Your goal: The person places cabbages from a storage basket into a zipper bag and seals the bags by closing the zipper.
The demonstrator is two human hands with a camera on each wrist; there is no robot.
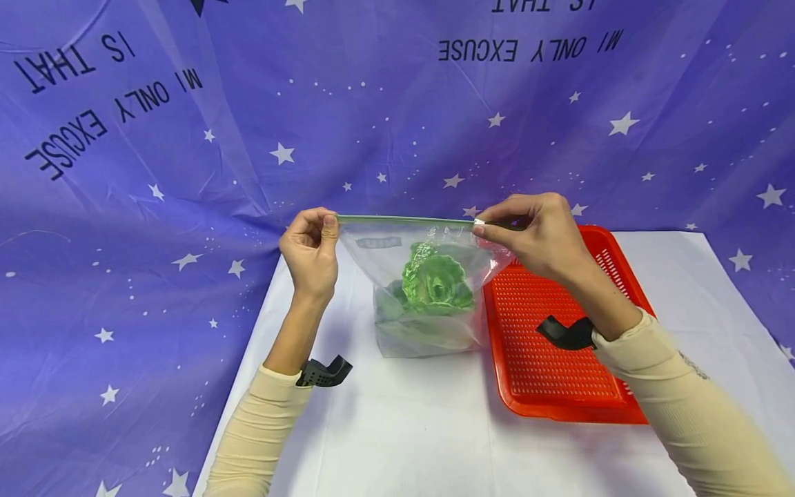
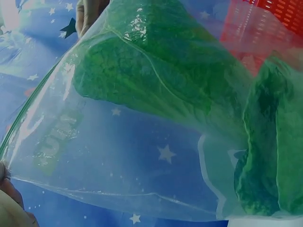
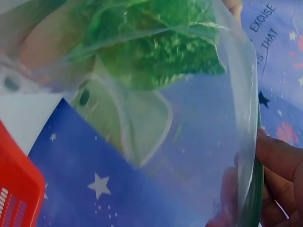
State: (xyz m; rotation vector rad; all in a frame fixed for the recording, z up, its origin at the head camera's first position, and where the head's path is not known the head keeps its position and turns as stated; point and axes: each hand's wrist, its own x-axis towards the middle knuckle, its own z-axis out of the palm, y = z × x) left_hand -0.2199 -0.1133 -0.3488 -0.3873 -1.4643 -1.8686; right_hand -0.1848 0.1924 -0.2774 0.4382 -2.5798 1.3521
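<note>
A clear zip bag [image 1: 428, 338] stands on the white table, its green zip strip [image 1: 404, 219] stretched level across the top. Inside it sits a crinkled green leafy vegetable [image 1: 437, 283], with darker green shapes beside it that blur through the plastic. The left hand [image 1: 312, 252] pinches the left end of the strip between thumb and fingers. Near the other end, the right hand [image 1: 540, 231] pinches the strip at a small white piece, perhaps a slider. In the right wrist view, the right thumb [image 3: 279, 151] lies along the green edge.
A red perforated basket [image 1: 515, 404] lies on the table to the right of the bag, partly under the right forearm. Behind and to the left hangs a purple cloth [image 1: 373, 103] with stars and lettering. The white tabletop [image 1: 397, 428] stretches in front.
</note>
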